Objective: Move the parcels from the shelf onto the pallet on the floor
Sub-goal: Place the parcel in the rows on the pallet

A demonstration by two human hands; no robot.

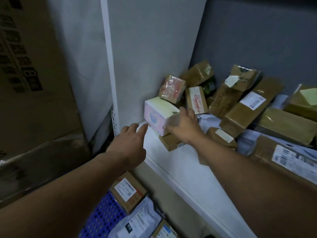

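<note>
A pink and white box [157, 114] lies on a flat brown carton [171, 142] at the left end of the white shelf [175, 169]. My right hand [182, 125] reaches over the box's right end, thumb at its front corner and fingers spread on top. My left hand [130, 143] hovers just left of the box, fingers straight and pointing at it, not quite touching. Several brown taped parcels [248, 107] are piled further right and behind. Below, the blue perforated pallet [103, 219] carries a brown labelled box [128, 191] and a grey mailer bag [139, 220].
A white upright post [109, 66] and grey panel close off the shelf's left end. Large cardboard cartons [30, 83] wrapped in film stand at the far left. A grey wall backs the shelf. White mailer bags [211, 119] lie among the brown parcels.
</note>
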